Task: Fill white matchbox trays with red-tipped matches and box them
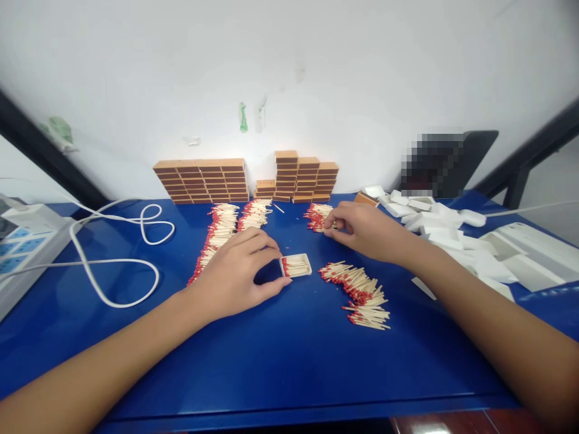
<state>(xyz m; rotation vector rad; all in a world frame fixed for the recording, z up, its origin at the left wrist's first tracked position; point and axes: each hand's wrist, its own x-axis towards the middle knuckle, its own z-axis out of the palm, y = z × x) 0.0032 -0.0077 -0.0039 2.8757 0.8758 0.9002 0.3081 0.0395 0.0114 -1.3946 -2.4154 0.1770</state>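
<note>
My left hand (pixel 244 265) grips the left end of a small white matchbox tray (pixel 309 265) between thumb and fingers. Inside that tray lie red-tipped matches (pixel 296 266). At a small match pile (pixel 319 216) farther back, my right hand (pixel 353 226) has its thumb and fingertips pinched together at the right edge; they appear to be on matches, though the fingers partly hide them. A curved heap of matches (pixel 362 286) lies in front of the right hand. Two long rows of matches, a left row (pixel 221 226) and a shorter row (pixel 256 212), stretch behind my left hand, which covers part of them.
Stacked matchboxes stand against the wall in a left block (pixel 203 181) and a stepped block (pixel 303 178). White empty trays (pixel 443 229) are heaped at right, near a dark tablet-like object (pixel 474 160). A white cable (pixel 85 259) and power strip (pixel 27 253) occupy the left.
</note>
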